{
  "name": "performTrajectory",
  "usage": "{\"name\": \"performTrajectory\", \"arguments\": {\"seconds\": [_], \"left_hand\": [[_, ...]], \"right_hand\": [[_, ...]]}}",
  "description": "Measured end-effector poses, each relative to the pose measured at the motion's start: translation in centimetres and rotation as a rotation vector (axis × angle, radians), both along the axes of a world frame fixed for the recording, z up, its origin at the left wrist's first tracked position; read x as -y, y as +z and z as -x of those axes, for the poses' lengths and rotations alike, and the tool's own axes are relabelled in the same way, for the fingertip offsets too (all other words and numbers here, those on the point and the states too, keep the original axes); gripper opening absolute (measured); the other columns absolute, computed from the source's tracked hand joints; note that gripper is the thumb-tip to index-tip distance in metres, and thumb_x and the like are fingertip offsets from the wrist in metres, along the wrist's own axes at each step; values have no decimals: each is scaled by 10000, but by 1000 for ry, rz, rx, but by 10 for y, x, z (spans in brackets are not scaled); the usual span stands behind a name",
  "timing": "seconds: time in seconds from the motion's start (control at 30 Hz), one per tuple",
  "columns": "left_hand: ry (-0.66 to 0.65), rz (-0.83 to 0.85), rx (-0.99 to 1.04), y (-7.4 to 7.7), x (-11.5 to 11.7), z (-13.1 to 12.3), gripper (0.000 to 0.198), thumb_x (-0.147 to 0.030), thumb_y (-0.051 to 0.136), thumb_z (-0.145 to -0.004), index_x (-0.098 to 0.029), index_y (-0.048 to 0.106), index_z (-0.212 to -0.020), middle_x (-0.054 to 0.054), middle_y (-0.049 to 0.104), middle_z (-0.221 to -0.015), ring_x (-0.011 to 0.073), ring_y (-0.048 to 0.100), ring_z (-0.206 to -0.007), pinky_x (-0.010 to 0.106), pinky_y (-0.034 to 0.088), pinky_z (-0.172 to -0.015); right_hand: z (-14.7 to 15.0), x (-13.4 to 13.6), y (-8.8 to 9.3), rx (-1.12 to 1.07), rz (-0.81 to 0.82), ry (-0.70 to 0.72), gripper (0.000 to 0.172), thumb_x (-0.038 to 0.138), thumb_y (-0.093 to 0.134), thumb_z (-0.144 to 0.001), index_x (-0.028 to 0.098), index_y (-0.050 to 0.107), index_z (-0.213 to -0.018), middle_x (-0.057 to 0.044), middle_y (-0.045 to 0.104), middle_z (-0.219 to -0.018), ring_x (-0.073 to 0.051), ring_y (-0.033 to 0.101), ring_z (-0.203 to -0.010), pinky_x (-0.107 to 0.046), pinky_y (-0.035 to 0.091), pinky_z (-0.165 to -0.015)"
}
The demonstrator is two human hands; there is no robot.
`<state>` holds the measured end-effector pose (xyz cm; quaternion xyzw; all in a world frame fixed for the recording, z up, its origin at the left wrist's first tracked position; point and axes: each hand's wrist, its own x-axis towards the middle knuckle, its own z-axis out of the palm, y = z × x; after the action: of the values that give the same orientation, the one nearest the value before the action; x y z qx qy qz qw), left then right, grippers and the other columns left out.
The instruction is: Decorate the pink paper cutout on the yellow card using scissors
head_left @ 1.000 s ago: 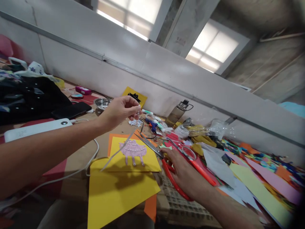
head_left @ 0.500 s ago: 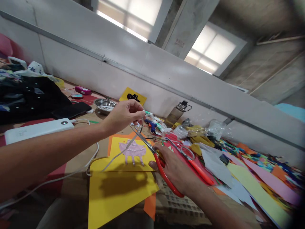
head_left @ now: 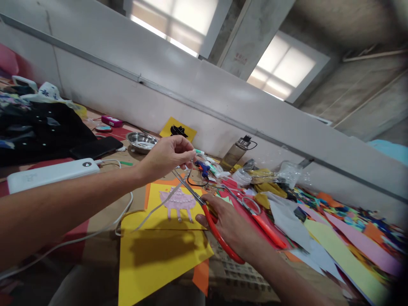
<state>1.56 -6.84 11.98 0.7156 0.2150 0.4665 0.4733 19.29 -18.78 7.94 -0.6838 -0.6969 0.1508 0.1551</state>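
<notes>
Over the yellow card (head_left: pixel 165 250) | red scissors (head_left: pixel 204 208) in right hand (head_left: pixel 232 225), blades aimed up-left | left hand (head_left: pixel 165 157) fingers pinch clear strip (head_left: pixel 159 204) trailing down-left.

No sleeves are worn: both forearms are bare down to the left hand (head_left: pixel 165 156) and right hand (head_left: pixel 234 227); no rings or watch are seen.

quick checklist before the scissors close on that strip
1. Left hand pinches the top of the clear strip: ok.
2. Right hand grips the red-handled scissors: ok.
3. Blades open: cannot tell.
4. Blade tips at the strip, near the left fingers: ok, but close.
5. Pink cutout on yellow paper lies right under the strip: not ok.
</notes>
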Motion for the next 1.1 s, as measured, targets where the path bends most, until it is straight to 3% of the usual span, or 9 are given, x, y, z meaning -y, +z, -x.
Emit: {"name": "performTrajectory", "arguments": {"seconds": [0.23, 0.6, 0.8, 0.93, 1.1], "left_hand": [[-12, 18, -6, 0, 1, 1, 89, -207, 580, -767, -124, 547, -770, 13, 626, -622, 78, 580, -537, 203, 472, -522], [-30, 43, -7, -1, 4, 1, 78, -187, 573, -775, -121, 533, -764, 5, 617, -618, 73, 575, -532, 205, 466, -526], [-45, 67, 13, -4, 0, -2, 95, -184, 579, -772, -121, 517, -735, 6, 610, -599, 68, 556, -511, 211, 461, -525], [-60, 80, 54, -9, -5, -4, 98, -195, 585, -768, -124, 519, -753, 13, 621, -634, 69, 553, -521, 220, 465, -532], [-86, 96, 69, -9, -7, -6, 90, -183, 587, -765, -121, 523, -763, 15, 621, -641, 68, 556, -523, 219, 465, -531]], "right_hand": [[-3, 1, -2, 17, 26, 3, 494, 488, 548, -770, 217, 535, -1182, -108, 592, -1064, -245, 565, -952, -360, 440, -803], [2, 6, 5, -46, 29, 44, 410, 423, 557, -782, 195, 587, -1121, -90, 646, -1023, -221, 588, -898, -311, 439, -762], [-1, 8, 4, -1, 57, 31, 314, 405, 557, -780, 185, 623, -994, -50, 663, -815, -177, 570, -691, -269, 412, -619], [-4, 8, 3, 28, 24, 27, 298, 410, 546, -788, 201, 609, -992, -64, 649, -902, -196, 576, -787, -288, 420, -687], [-8, 4, -4, 95, -25, 8, 395, 430, 552, -782, 211, 574, -1109, -101, 605, -1043, -234, 565, -930, -340, 418, -806]]}}
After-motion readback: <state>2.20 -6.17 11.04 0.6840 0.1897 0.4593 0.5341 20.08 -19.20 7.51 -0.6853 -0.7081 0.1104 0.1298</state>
